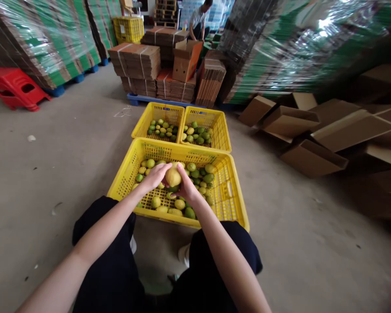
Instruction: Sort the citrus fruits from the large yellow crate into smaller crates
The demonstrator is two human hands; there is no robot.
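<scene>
A large yellow lemon (pixel 173 177) is held up between my two hands, above the near yellow crate (pixel 237 195). My left hand (pixel 157 175) curls around its left side, fingers bent. From the right, my right hand (pixel 187 188) presses its thumb and fingers against the same lemon. A dark green fruit shows just under the lemon; whether a hand touches it I cannot tell. Below lie several loose yellow and green lemons (pixel 179 204) on the crate's slotted bottom. The hands and forearms hide part of the fruit.
Beyond stand two smaller yellow crates, one left (pixel 140 124) and one right (pixel 224 132), with green and yellow fruit inside. Flattened cartons (pixel 137 61) are stacked on a blue pallet. Open cardboard boxes (pixel 289 121) pile at right. A red stool (pixel 16 87) stands left; a person (pixel 198 21) bends behind.
</scene>
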